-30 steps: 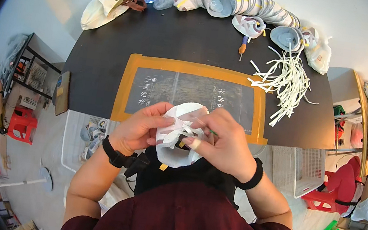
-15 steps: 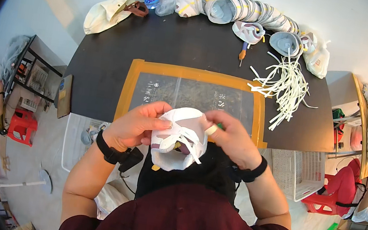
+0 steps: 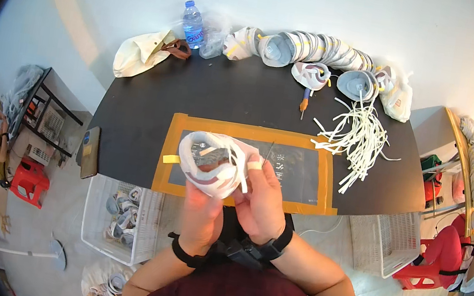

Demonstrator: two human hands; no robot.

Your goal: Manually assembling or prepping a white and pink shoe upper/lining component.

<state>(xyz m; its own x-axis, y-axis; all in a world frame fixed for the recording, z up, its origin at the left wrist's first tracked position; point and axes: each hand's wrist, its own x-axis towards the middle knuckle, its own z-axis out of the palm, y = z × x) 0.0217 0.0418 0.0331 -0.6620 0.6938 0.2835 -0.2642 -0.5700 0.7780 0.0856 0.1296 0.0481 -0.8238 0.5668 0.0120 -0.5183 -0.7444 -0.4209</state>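
A white and mauve shoe upper (image 3: 221,183) is held above the table's near edge, its collar opening facing up and a yellow tab (image 3: 171,159) sticking out at the left. My left hand (image 3: 201,218) grips it from below. On the toe side, the fingers of my right hand (image 3: 262,203) are closed against the upper and a white lace (image 3: 242,161). A thin dark spike (image 3: 270,151) rises beside the right fingers; its lower part is hidden. White tape (image 3: 254,165) wraps one right finger.
Taped to the dark table (image 3: 139,110) is a clear sheet (image 3: 306,176). At the back stand a row of shoe uppers (image 3: 329,52), a bottle (image 3: 193,27) and a cloth bag (image 3: 141,56). White laces (image 3: 362,141) and an awl (image 3: 304,104) lie right. Crates (image 3: 151,221) stand below.
The upper has turned, so its collar now faces up and its heel tab points left. My left hand has shifted underneath it, and my right hand has moved in along its toe side.
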